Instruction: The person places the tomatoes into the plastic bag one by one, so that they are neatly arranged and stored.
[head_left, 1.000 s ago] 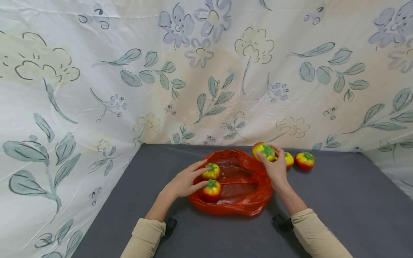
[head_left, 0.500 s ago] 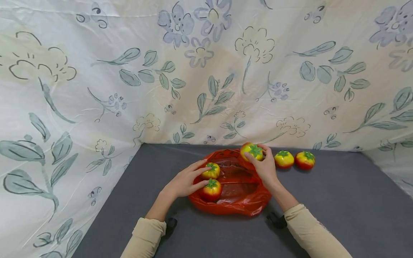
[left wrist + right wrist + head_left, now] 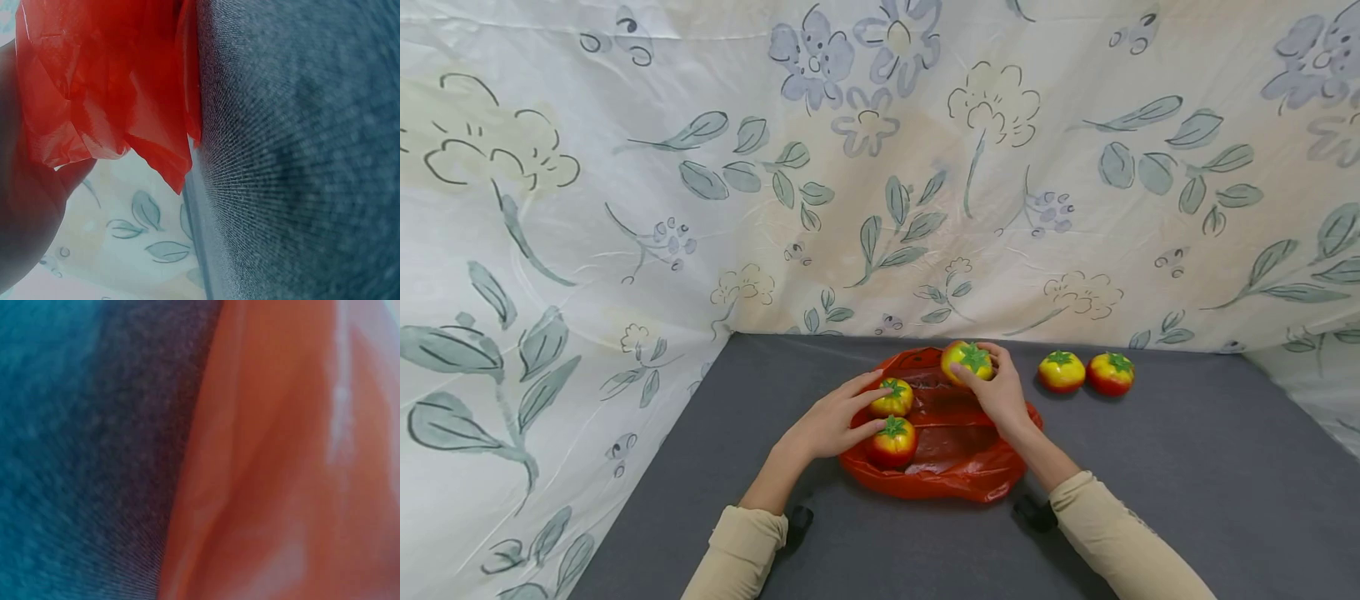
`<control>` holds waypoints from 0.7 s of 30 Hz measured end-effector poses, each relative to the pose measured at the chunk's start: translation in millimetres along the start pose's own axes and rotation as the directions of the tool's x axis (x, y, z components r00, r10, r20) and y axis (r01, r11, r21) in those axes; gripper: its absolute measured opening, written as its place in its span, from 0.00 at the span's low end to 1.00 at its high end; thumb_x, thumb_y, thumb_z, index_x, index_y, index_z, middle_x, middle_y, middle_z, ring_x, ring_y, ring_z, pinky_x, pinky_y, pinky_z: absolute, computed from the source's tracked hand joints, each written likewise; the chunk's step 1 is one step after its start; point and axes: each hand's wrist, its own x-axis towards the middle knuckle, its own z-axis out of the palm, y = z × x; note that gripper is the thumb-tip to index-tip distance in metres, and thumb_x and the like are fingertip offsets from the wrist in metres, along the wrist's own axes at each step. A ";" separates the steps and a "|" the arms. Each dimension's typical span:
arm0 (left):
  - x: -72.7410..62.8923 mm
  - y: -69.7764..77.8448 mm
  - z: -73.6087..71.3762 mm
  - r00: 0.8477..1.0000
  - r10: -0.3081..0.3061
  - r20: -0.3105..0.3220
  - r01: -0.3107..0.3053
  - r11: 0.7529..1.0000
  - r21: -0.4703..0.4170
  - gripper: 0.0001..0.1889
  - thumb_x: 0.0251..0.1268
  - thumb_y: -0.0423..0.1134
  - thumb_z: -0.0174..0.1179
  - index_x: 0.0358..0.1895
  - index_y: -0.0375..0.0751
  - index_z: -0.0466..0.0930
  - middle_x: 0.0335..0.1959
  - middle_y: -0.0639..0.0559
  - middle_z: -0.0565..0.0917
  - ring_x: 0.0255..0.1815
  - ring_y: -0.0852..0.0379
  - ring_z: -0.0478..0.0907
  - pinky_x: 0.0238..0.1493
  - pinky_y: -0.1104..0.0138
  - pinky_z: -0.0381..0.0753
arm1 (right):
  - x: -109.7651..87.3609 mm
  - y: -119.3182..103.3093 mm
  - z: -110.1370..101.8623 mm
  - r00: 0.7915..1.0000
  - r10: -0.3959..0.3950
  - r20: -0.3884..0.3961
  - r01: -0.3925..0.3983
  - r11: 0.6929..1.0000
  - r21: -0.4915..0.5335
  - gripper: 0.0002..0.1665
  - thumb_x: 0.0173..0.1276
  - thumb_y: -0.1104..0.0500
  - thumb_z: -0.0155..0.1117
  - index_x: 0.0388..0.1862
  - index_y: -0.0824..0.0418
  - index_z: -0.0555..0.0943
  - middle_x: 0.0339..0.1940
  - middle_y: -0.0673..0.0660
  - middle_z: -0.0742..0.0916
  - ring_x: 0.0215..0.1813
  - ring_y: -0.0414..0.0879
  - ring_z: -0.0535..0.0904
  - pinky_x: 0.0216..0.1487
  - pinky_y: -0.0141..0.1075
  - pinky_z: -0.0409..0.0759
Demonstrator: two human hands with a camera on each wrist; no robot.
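A red plastic bag [image 3: 955,479] lies with its mouth spread wide on the grey table. Two red-and-yellow tomatoes with green tops sit at its left side, a far tomato [image 3: 893,402] and a near tomato [image 3: 891,446]. My left hand [image 3: 835,421] reaches over the bag's left rim, fingers extended and spread, fingertips right at these tomatoes. In the left wrist view, red plastic [image 3: 106,81] overlaps much of that hand. Above the far part of the mouth, my right hand [image 3: 1000,387] grips another tomato [image 3: 964,362] between thumb and fingers. The right wrist view shows only blurred red plastic [image 3: 281,456] and table.
To the right of the bag, a yellower tomato [image 3: 1061,373] and a redder tomato [image 3: 1110,375] stand side by side on the grey table [image 3: 1180,483]. A flowered cloth [image 3: 880,208] hangs behind the table and along its sides.
My right hand has carried its tomato leftward from the bag's right edge to over the mouth, uncovering the yellower tomato on the table. My left hand has stayed in place.
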 end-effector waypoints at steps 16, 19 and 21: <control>-0.1 0.8 -1.3 1.000 0.004 0.001 -0.004 1.000 0.002 0.28 0.67 0.51 0.57 0.67 0.45 0.70 0.73 0.46 0.59 0.72 0.49 0.56 0.65 0.52 0.62 | 1.2 5.6 12.9 0.997 0.003 0.078 0.004 0.997 -0.081 0.42 0.64 0.47 0.67 0.68 0.62 0.60 0.61 0.64 0.69 0.55 0.57 0.70 0.57 0.47 0.73; -0.3 0.4 -1.2 1.000 0.001 0.002 -0.001 1.000 -0.001 0.28 0.67 0.51 0.57 0.67 0.45 0.70 0.73 0.46 0.59 0.72 0.49 0.56 0.66 0.52 0.61 | 2.6 6.8 15.8 0.995 0.007 0.099 0.005 0.992 -0.123 0.42 0.62 0.47 0.68 0.67 0.61 0.60 0.61 0.64 0.69 0.54 0.57 0.71 0.56 0.47 0.74; -0.3 0.1 -0.9 1.000 -0.002 0.004 0.002 1.000 -0.002 0.28 0.67 0.51 0.57 0.67 0.45 0.70 0.73 0.46 0.59 0.72 0.49 0.56 0.66 0.52 0.61 | 3.8 7.6 17.8 0.993 0.014 0.114 0.003 0.990 -0.142 0.41 0.62 0.48 0.69 0.67 0.60 0.61 0.60 0.63 0.69 0.54 0.57 0.71 0.56 0.47 0.74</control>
